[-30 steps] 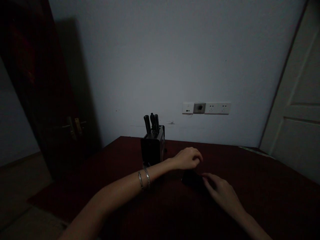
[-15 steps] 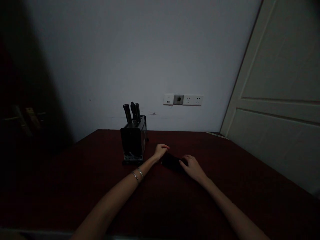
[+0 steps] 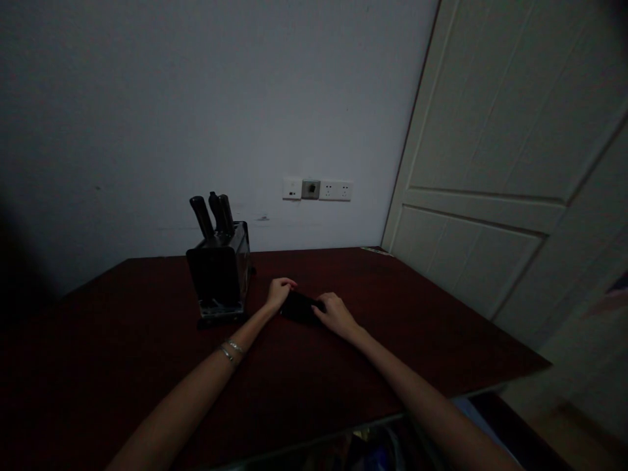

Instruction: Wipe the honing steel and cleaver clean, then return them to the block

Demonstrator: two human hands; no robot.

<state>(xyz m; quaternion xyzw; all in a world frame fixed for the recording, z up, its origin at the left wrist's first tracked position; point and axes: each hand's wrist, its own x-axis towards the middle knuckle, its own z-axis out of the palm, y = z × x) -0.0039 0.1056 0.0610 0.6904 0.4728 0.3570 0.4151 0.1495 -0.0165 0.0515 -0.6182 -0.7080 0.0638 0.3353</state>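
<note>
A black, flat, dark item [image 3: 300,309], too dim to tell its kind, lies between my hands on the dark red tabletop [image 3: 275,399]. At its left end, my left hand [image 3: 279,293] is closed with the fingers bent over the edge. My right hand [image 3: 337,313] curls round the right end, thumb towards me and fingers on the far side. Two silvery bracelets [image 3: 231,350] circle my left forearm. Left of my left hand stands a black knife block [image 3: 216,271] with several black-handled knives [image 3: 202,217] in it.
Behind the table rises a pale wall [image 3: 220,118] with a row of sockets [image 3: 316,190]. A panelled white door [image 3: 481,183] stands at the right. Under the table's front edge, an open space holds various dim items [image 3: 373,451].
The view has swung to the right, so table, knife block and sockets appear further left. Both hands stay at the ends of the black item, with the right fingers slightly more closed.
</note>
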